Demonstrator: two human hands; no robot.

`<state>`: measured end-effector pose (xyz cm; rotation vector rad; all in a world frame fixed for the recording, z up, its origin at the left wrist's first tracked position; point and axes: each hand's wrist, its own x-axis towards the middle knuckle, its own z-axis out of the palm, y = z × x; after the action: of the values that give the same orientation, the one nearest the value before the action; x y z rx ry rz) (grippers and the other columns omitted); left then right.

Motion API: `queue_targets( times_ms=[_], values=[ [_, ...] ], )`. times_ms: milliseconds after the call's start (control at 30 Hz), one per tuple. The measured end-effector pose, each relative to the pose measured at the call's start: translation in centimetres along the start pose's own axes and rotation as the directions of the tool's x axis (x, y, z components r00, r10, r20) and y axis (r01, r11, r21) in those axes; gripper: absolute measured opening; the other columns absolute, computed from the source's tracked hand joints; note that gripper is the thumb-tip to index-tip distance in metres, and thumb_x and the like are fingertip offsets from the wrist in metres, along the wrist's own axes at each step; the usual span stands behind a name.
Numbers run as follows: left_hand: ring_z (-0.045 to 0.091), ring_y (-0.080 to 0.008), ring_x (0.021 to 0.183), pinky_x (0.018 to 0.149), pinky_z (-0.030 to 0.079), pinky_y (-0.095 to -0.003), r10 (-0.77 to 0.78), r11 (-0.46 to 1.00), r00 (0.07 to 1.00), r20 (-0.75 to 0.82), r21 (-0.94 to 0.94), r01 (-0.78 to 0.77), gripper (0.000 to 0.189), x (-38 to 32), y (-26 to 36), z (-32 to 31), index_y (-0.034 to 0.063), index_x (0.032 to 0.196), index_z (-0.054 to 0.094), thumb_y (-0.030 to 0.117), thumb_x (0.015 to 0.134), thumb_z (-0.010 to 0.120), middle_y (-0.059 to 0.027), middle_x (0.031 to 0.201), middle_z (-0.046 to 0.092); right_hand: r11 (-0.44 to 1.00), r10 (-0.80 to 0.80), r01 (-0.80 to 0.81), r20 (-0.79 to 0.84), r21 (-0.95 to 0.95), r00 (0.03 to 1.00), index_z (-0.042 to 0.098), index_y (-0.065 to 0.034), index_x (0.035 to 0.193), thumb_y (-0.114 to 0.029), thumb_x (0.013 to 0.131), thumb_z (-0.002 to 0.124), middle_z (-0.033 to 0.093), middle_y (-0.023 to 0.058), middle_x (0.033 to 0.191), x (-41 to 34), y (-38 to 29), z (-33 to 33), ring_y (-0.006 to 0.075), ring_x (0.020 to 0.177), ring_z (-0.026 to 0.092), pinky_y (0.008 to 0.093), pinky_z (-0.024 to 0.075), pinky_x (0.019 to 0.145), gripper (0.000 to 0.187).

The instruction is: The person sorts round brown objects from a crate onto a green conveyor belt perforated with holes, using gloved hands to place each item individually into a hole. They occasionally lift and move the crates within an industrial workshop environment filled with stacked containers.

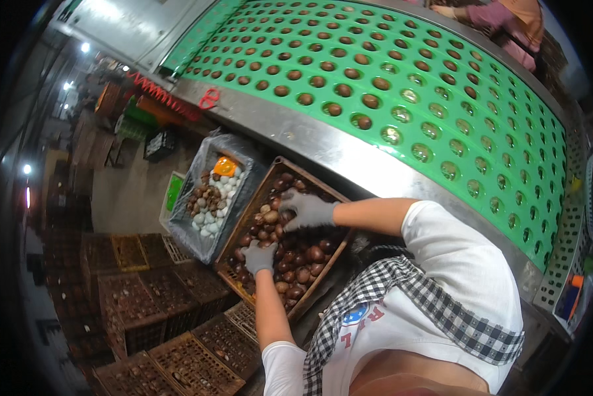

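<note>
A brown rectangular crate (pixel 258 202) holds many glossy dark-brown eggs (pixel 301 257), with a few paler ones. My left hand (pixel 260 257), in a grey glove, lies on the eggs near the crate's left side, its fingers apart. My right hand (pixel 306 210), also gloved in grey, reaches over the eggs towards the far side. A dark egg shows between its thumb and fingers; whether it is gripped is unclear. Beyond the crate, a green sheet (pixel 420 152) of round cups carries single brown eggs in many cups, while others hold none.
A steel ledge (pixel 321 143) borders the green sheet, with red-handled scissors (pixel 209 99) on it. Left of the crate, a plastic-lined bin (pixel 187 232) holds white eggs, brown pieces and an orange item (pixel 225 167). Stacked brown crates (pixel 128 297) stand lower left. Another person (pixel 511 24) is across the sheet.
</note>
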<state>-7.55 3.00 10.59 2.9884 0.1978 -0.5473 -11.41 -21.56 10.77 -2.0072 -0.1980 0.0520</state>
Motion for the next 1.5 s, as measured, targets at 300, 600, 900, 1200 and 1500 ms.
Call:
queue_targets(
  times_ms=[300, 600, 900, 1200, 1500],
  values=[
    [0.057, -0.02, 0.102, 0.083, 0.049, -0.0357, 0.088, 0.367, 0.996, -0.012, -0.929, -0.043, 0.04, -3.9, 2.6, -2.5, 0.0087, 0.119, 0.057, 0.025, 0.085, 0.068, -0.005, 0.115, 0.059, 0.962, 0.157, -0.274, -0.816, -0.001, 0.556, 0.069, -0.013, 0.099, -0.036, 0.069, 0.08, 0.053, 0.0139, 0.124, -0.7, 13.5, -31.7, 0.0307, 0.103, 0.062, 0.0394, 0.0508, 0.089, 0.039],
    [0.06, -0.0133, 0.084, 0.068, 0.05, -0.0267, 0.597, 0.211, 0.799, 0.065, -0.974, -0.078, 0.054, -7.4, 24.6, -4.8, 0.0059, 0.128, 0.056, 0.036, 0.085, 0.067, -0.0051, 0.11, 0.062, 0.868, 0.349, -0.496, -0.707, -0.003, 0.616, 0.056, -0.0216, 0.133, -0.047, 0.075, 0.075, 0.045, 0.0131, 0.14, -5.7, 21.7, -40.7, 0.0308, 0.116, 0.058, 0.0412, 0.048, 0.099, 0.066],
    [0.054, -0.0124, 0.076, 0.058, 0.043, -0.0227, 0.89, 0.154, 0.429, 0.155, -0.987, 0.037, 0.054, -8.5, 46.6, 0.2, 0.0034, 0.127, 0.055, 0.041, 0.089, 0.061, -0.0043, 0.106, 0.06, 0.908, 0.309, -0.408, -0.808, 0.094, 0.502, 0.053, -0.007, 0.133, -0.036, 0.078, 0.074, 0.055, 0.0141, 0.131, -14.8, 23.1, -42.9, 0.0294, 0.115, 0.058, 0.0381, 0.0473, 0.097, 0.066],
    [0.062, -0.0151, 0.071, 0.064, 0.052, -0.028, 0.766, 0.459, 0.633, 0.111, -0.784, -0.419, 0.041, -6.5, 57.7, 5.6, -0.0013, 0.104, 0.063, 0.03, 0.08, 0.074, -0.0068, 0.085, 0.064, 0.815, 0.241, -0.517, -0.659, -0.261, 0.712, 0.055, -0.0153, 0.129, -0.021, 0.075, 0.065, 0.052, 0.0117, 0.124, -22.7, 18.8, -41.5, 0.0339, 0.102, 0.062, 0.0454, 0.0523, 0.084, 0.055],
    [0.06, -0.0315, 0.111, 0.093, 0.049, -0.0406, 0.822, 0.554, 0.549, -0.15, -0.013, -0.832, 0.054, 0.2, 63.7, 3.5, 0.0078, 0.122, 0.065, 0.041, 0.08, 0.072, -0.0154, 0.127, 0.057, 0.754, 0.316, -0.623, -0.718, -0.206, 0.62, 0.061, -0.0114, 0.119, -0.026, 0.081, 0.065, 0.056, 0.0119, 0.117, -23.9, 18.4, -41.6, 0.033, 0.096, 0.063, 0.0443, 0.0525, 0.079, 0.041]
  ],
)
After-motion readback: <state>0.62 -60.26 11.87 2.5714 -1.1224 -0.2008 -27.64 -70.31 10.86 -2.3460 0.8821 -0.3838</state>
